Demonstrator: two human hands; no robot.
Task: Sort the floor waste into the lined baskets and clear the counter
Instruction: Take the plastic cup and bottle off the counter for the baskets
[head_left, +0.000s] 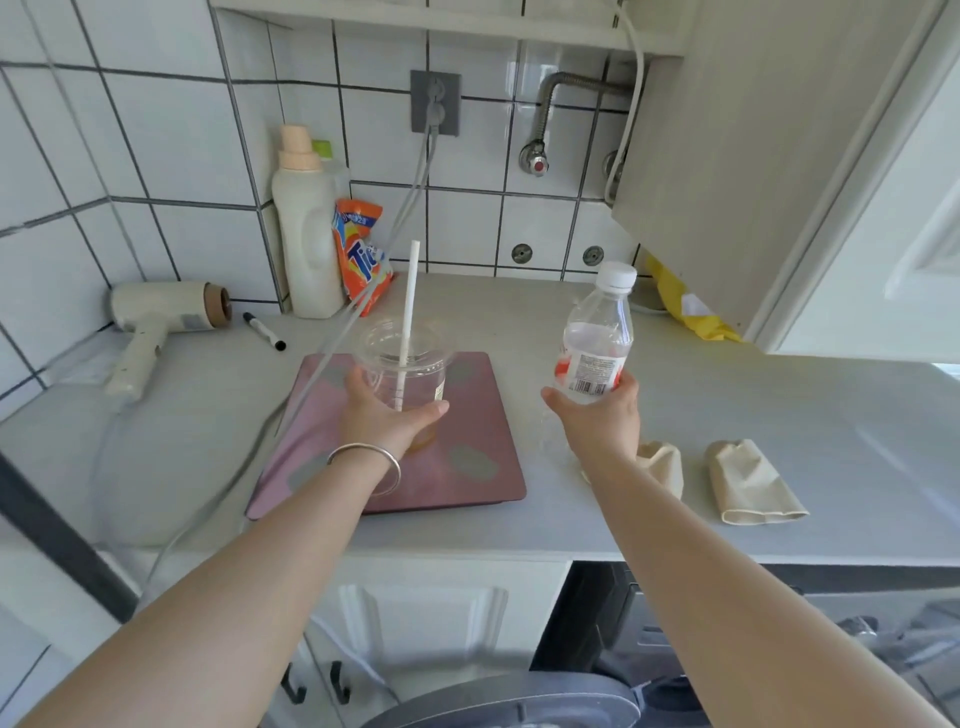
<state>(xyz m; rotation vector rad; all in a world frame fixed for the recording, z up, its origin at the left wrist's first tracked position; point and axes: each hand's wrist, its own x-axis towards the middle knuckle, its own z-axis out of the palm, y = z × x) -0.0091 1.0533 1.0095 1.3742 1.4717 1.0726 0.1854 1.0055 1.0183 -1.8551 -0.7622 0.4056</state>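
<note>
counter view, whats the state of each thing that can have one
plastic cup: upright, lidded, straw in, gripped by left hand
water bottle: upright, capped, partly full, gripped by right hand
hair dryer: lying on its side
marker: capped, lying flat
detergent bottle: upright, capped
detergent bag: leaning on the bottle
scale: flat on the counter
</note>
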